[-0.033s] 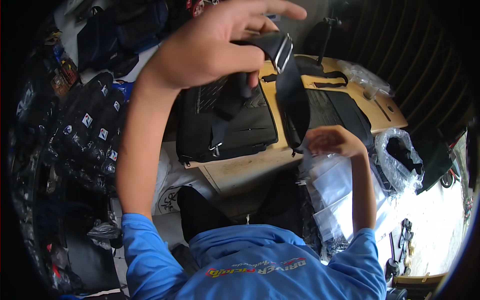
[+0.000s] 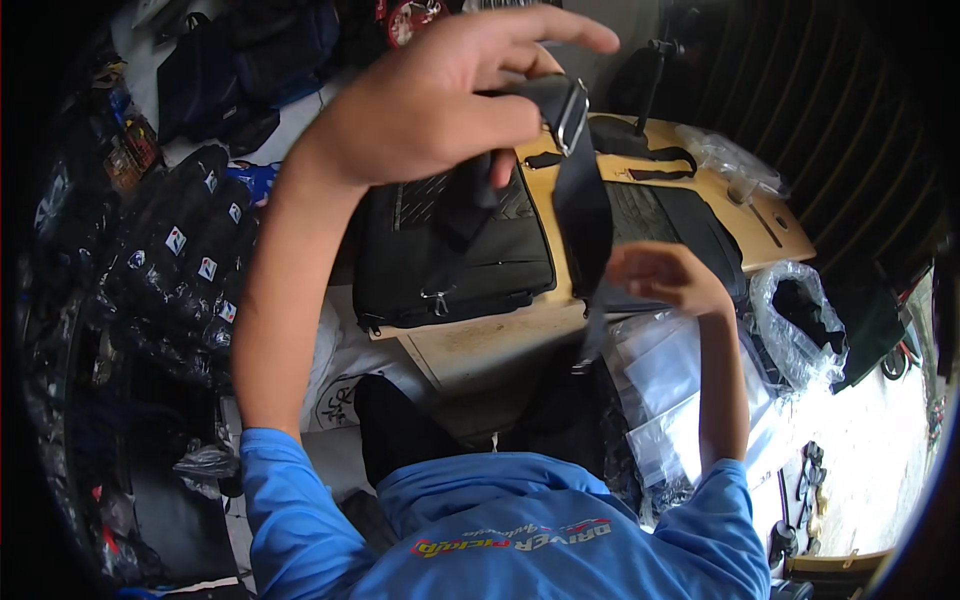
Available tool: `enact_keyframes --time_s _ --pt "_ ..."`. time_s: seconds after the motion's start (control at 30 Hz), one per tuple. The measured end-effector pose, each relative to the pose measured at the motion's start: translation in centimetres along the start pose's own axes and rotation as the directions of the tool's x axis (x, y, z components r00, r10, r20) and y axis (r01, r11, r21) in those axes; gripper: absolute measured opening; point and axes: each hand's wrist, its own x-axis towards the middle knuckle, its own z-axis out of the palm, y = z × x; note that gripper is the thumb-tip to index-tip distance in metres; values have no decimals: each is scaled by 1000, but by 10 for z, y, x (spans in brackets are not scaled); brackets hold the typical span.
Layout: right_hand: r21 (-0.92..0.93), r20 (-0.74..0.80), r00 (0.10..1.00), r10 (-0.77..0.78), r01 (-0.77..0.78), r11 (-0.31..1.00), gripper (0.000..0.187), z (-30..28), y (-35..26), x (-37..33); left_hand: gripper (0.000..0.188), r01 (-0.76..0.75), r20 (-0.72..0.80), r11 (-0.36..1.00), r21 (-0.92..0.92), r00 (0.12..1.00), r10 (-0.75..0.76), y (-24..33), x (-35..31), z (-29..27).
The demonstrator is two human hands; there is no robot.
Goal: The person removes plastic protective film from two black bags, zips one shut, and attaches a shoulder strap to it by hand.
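Observation:
Raised over the table, my left hand (image 2: pixel 435 115) is closed round a folded black webbing strap (image 2: pixel 583 210), index finger pointing out. A silver slide buckle (image 2: pixel 572 118) sits on the strap just beyond the fingers. One length hangs down and ends in a metal snap hook (image 2: pixel 437 302) in front of a black bag (image 2: pixel 480 268). The other length drops on the right, its blurred lower end hanging past the table edge. My right hand (image 2: pixel 682 280) is beside that length, fingers loosely bent, apart and somewhat blurred. A second black bag (image 2: pixel 650 215) lies behind it.
The wooden table (image 2: pixel 775 215) also bears another black strap (image 2: pixel 660 165) and clear plastic. Plastic sleeves (image 2: pixel 665 380) lie at the right below the table, near a bubble-wrapped item (image 2: pixel 800 320). Plastic-wrapped black bags (image 2: pixel 175 255) are piled at the left.
The strap's right-hand length has swung a little left and down, away from my right fingers. My left hand has shifted slightly; the snap hook hangs a bit differently.

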Motion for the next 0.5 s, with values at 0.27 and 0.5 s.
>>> enact_keyframes --time_s 0.27,0.5 --pt "-303 -377 727 -574 489 818 64 93 -118 71 66 21 -158 923 384 987 43 -11 -19 16" --pt "-437 -277 615 -738 603 667 39 84 -132 92 66 70 -318 975 210 948 0 -17 -43 15"
